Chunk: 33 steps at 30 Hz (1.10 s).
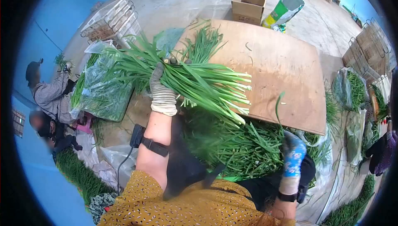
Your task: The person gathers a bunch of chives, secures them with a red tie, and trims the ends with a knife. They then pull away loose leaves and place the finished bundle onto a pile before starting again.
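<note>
My left hand [161, 87], in a grey and white striped glove, grips a thick bunch of garlic chives [203, 83] over the near left part of the wooden board [286, 76]. Its pale cut ends point right and the green tips spread left. My right hand [293, 149], in a blue flowered glove, is low by the board's near right corner, its fingers blurred. A single chive leaf [277, 107] sticks up from it. Between my hands and below the board lies a heap of loose chives [244, 145]. Another small bunch [205, 43] rests on the board's far left corner.
Left of the board stands a plastic-lined pile of chives [107, 89], with stacked crates [114, 20] behind. Two people [54, 89] sit at far left. Beyond the board are a cardboard box [248, 6] and a green sack [284, 10]. More crates [367, 53] and a person's gloved hand [387, 153] are right.
</note>
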{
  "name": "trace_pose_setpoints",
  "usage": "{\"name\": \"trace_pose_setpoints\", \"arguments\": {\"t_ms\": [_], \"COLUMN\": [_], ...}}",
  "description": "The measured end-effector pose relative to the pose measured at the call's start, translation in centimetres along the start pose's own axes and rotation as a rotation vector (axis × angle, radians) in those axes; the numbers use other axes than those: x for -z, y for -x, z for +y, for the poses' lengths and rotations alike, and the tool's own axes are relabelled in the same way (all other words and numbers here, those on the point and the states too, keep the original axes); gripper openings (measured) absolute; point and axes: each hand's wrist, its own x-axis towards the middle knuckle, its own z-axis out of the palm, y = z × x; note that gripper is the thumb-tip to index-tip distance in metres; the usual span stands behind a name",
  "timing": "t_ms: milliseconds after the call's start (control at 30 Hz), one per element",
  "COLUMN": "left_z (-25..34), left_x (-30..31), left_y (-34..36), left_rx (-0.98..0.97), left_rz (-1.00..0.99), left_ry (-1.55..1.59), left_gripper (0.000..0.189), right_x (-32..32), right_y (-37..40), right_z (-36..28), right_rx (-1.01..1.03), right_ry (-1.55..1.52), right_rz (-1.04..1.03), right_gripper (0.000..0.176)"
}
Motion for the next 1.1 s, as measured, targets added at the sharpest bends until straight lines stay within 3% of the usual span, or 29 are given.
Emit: {"name": "trace_pose_setpoints", "arguments": {"t_ms": [33,100,167,267,367,400,500,567,600,633,667,700,733,767,833,867,900,967,1000,1033,1100], "left_z": [-0.3,-1.4,-1.7,-2.1,-2.3,-2.3,-2.1,-1.5,-0.7,0.0,0.7,1.4,1.8,2.0,2.1,1.9,1.8,1.6,1.5,1.2,0.6], "left_x": [-0.7,-2.1,-2.4,-1.7,-3.1,-2.9,-2.7,-2.8,-2.5,-2.1,-1.4,-0.7,0.0,0.3,0.4,0.7,0.8,1.1,1.1,0.8,-0.3], "left_y": [-0.1,-0.1,-0.1,-0.3,-0.1,-0.1,-0.1,-0.5,-0.9,-1.3,-1.7,-2.0,-2.4,-2.5,-2.9,-3.3,-3.7,-3.9,-4.0,-4.0,-4.0], "left_rx": [0.011,0.036,0.057,0.058,0.049,0.043,0.01,-0.014,0.015,-0.005,-0.029,-0.048,-0.072,-0.057,-0.022,-0.07,-0.064,-0.059,-0.061,-0.044,-0.004], "left_rz": [-0.014,-0.038,0.025,0.07,0.076,0.065,0.048,-0.01,-0.064,-0.069,-0.073,-0.074,-0.084,-0.102,-0.149,-0.171,-0.183,-0.197,-0.218,-0.236,-0.277], "left_ry": [0.001,0.015,0.001,0.02,-0.04,-0.051,-0.015,0.055,0.065,0.067,0.067,0.063,0.012,0.034,0.08,0.047,0.038,0.023,0.015,0.037,0.083], "left_gripper": [0.015,0.016,0.017,0.018,0.022,0.023,0.021,0.019,0.016,0.017,0.018,0.018,0.019,0.018,0.018,0.017,0.018,0.019,0.019,0.019,0.02], "right_x": [-0.3,-1.1,-2.3,-5.8,-7.8,-7.5,-6.8,-5.4,-5.1,-4.4,-4.0,-4.0,-2.6,-3.0,-4.9,-8.0,-10.1,-13.6,-13.9,-13.2,-11.1], "right_y": [-1.7,-3.8,-5.2,-5.8,-5.5,-5.5,-4.8,-3.7,-2.8,-2.1,-1.0,-0.1,-0.4,0.3,0.9,2.7,4.2,7.2,6.7,7.8,7.1], "right_z": [-4.1,-10.3,-13.5,-13.2,-12.7,-12.4,-10.1,-7.1,-4.0,-0.5,3.0,6.3,7.1,9.5,12.2,14.5,12.9,9.4,6.4,5.3,3.8], "right_rx": [0.058,0.18,0.307,0.221,-0.168,-0.136,0.017,-0.007,-0.026,-0.061,-0.083,-0.072,-0.109,-0.107,-0.288,-0.158,-0.138,0.179,0.107,0.244,0.24], "right_ry": [-0.2,-0.271,-0.162,-0.254,-0.565,-0.389,0.006,0.071,0.142,0.349,0.286,0.324,0.37,0.433,0.758,0.788,0.803,0.975,0.869,0.82,0.799], "right_rz": [-0.03,-0.11,-0.067,-0.121,-0.073,-0.055,0.065,0.057,0.011,-0.173,-0.153,-0.013,-0.01,0.181,-0.228,-0.243,-0.329,-0.72,-0.939,-0.815,-0.933], "right_gripper": [0.023,0.019,0.018,0.021,0.019,0.017,0.016,0.013,0.011,0.011,0.014,0.013,0.013,0.007,0.021,0.019,0.01,0.01,0.013,0.013,0.012]}}
